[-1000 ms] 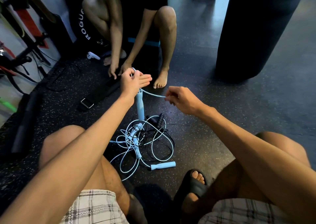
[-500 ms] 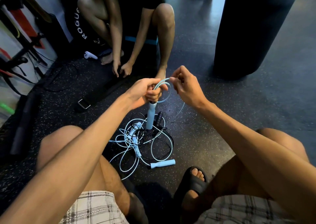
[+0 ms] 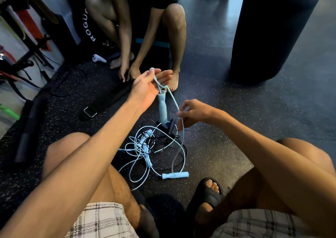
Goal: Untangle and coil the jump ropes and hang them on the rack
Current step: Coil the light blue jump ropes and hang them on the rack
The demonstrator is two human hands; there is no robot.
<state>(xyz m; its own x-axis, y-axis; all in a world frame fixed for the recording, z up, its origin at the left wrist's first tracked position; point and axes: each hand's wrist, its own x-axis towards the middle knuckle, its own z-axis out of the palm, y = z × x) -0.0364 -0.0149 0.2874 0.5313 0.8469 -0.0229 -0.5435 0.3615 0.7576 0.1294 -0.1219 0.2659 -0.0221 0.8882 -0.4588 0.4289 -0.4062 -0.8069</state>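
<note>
The left hand [image 3: 147,88] is raised with its fingers straight and spread, and the light-blue jump rope [image 3: 174,101] is looped over it by the thumb, so 1 blue handle [image 3: 162,108] hangs upright just below the palm. The right hand [image 3: 196,113], nearer and to the right, has its fingers curled and pinches the same cord, which drops from there to the tangle [image 3: 138,146] on the speckled floor [image 3: 227,156] between the knees. In that heap, pale cord mixes with a black rope [image 3: 163,143], and a 2nd blue handle [image 3: 175,175] lies flat at its near edge.
</note>
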